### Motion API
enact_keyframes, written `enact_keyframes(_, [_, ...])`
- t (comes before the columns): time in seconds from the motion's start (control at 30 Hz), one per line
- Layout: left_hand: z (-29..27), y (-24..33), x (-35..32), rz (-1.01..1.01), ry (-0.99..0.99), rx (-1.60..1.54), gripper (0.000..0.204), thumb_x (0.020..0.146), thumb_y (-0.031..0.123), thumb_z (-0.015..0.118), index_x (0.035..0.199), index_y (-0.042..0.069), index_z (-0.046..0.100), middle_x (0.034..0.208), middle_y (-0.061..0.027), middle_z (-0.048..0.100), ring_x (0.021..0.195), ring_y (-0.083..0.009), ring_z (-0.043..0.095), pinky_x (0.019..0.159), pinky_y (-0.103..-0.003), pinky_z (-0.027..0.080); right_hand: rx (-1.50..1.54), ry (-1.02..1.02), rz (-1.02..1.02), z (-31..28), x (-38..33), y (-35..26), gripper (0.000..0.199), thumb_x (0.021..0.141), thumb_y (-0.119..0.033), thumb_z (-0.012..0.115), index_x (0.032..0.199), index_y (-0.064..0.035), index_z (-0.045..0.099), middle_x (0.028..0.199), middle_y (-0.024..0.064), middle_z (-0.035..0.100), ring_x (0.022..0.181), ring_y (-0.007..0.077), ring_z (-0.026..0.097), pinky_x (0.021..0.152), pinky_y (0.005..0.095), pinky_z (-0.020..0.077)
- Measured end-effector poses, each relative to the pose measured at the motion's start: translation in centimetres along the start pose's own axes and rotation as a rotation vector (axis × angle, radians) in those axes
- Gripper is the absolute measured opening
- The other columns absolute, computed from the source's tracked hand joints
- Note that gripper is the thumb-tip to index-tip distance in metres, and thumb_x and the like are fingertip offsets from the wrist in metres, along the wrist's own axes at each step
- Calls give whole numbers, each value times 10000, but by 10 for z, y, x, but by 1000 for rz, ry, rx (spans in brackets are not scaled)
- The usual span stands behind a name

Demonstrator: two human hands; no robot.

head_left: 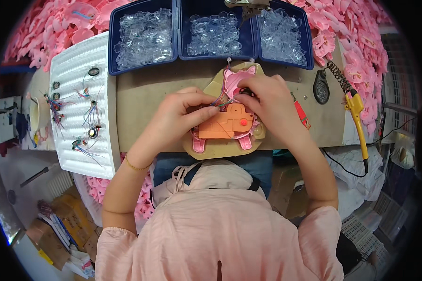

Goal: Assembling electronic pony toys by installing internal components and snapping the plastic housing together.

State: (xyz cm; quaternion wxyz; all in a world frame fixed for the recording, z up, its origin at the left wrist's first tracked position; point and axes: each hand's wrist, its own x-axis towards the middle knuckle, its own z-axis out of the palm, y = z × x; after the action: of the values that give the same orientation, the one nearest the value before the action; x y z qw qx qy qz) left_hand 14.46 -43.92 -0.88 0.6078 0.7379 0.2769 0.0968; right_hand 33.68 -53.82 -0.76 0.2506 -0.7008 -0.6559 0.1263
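The person's left hand was curled nearly closed, thumb and forefinger pinched together on a thin bundle of coloured wires just above the orange plastic block. The right hand came in from the other side with its fingers bent and drawn together, the tips meeting the same wires where they ran toward the pink toy shell; whether it truly gripped them or only pressed on them, I could not tell. The two sets of fingertips were almost touching.

The orange block sat on the pink shell, and both rested on a tan jig at the near edge of the worktop, about midway along it. A red dot showed on the block's right side.

Along the far edge of the worktop stood three dark blue trays side by side, each filled with clear plastic pieces. At the left end lay a white ribbed tray carrying small wired parts with coloured leads. Near the right end lay a black oval tag with a coiled cord, and beside it a yellow-handled soldering iron pointing toward the near edge. Heaps of pink toy parts were piled beyond the far corners.
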Motion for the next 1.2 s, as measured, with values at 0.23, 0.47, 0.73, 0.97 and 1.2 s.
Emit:
enact_keyframes(0.23, [3, -7, 2, 81, -16, -50, 184, 804, 141, 628, 909, -8, 654, 762, -74, 564, 709, -159, 550, 635, -267, 432, -9, -11, -76, -2, -5, 6, 201, 718, -118, 659, 902, -43, 628, 897, 75, 586, 809, 252, 547, 712, 346, 429])
enact_keyframes(0.47, [2, -12, 4, 58, -25, -47, 197, 806, 163, 623, 927, 11, 657, 768, -78, 568, 721, -171, 553, 650, -277, 435, -45, -240, -299, -16, 9, 8, 175, 724, -44, 619, 898, -30, 620, 895, 87, 583, 840, 279, 556, 737, 357, 446])
enact_keyframes(0.73, [1, -13, 6, 26, -32, -72, 200, 815, 149, 621, 940, -5, 643, 780, -53, 562, 715, -127, 534, 641, -249, 427, 25, -393, -45, -19, 29, 1, 89, 700, -22, 597, 768, -6, 540, 776, 132, 552, 748, 316, 551, 653, 380, 443])
enact_keyframes(0.97, [-2, -13, 5, -54, -61, -176, 222, 822, 153, 605, 961, -17, 635, 779, -56, 599, 698, -86, 542, 626, -241, 447, -24, -415, -5, -16, 26, -7, 62, 704, -36, 596, 745, -26, 551, 721, 119, 557, 726, 319, 545, 646, 384, 428])
enact_keyframes(1.2, [-1, 1, 2, -241, -99, -250, 209, 824, 130, 598, 959, -27, 630, 790, -70, 625, 672, -85, 552, 604, -236, 451, 251, -202, -350, -17, -28, -51, 219, 678, -94, 693, 878, -69, 608, 911, 41, 603, 867, 207, 571, 799, 370, 415])
